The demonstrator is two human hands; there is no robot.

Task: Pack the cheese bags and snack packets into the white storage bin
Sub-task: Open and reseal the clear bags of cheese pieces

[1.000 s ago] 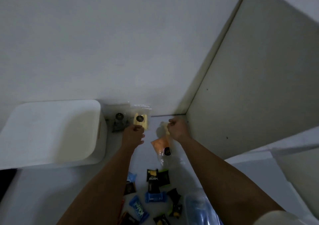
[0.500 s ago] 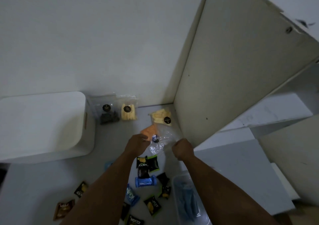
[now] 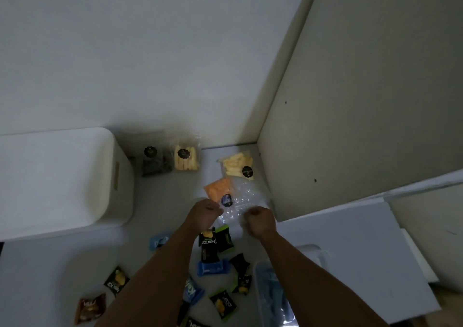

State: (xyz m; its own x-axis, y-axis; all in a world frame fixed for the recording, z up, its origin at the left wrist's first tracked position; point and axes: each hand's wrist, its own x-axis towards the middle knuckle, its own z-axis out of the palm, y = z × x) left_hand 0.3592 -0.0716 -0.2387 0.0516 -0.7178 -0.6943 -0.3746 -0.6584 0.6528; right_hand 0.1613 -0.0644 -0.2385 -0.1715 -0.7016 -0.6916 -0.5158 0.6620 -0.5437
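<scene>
A clear bag of orange cheese [image 3: 218, 189] lies flat near the back right corner. My left hand [image 3: 204, 215] and my right hand [image 3: 260, 221] each pinch its near clear edge with curled fingers. Just behind it lies a bag of pale yellow cheese sticks [image 3: 236, 165]. Against the back wall stand a dark cheese bag [image 3: 154, 163] and a yellow cheese stick bag [image 3: 186, 159]. The white storage bin [image 3: 122, 179] sits at the left. Several snack packets [image 3: 213, 245] lie scattered on the white surface between my forearms and to their left.
A tall white panel [image 3: 350, 101] closes off the right side next to the bags. A clear plastic container [image 3: 271, 296] with something blue in it sits at the bottom right. A brown packet [image 3: 90, 308] lies at the lower left.
Both hands have drawn back from the back wall toward me. The pale yellow bag now lies in the back right corner, and my hands hold the orange cheese bag's near edge.
</scene>
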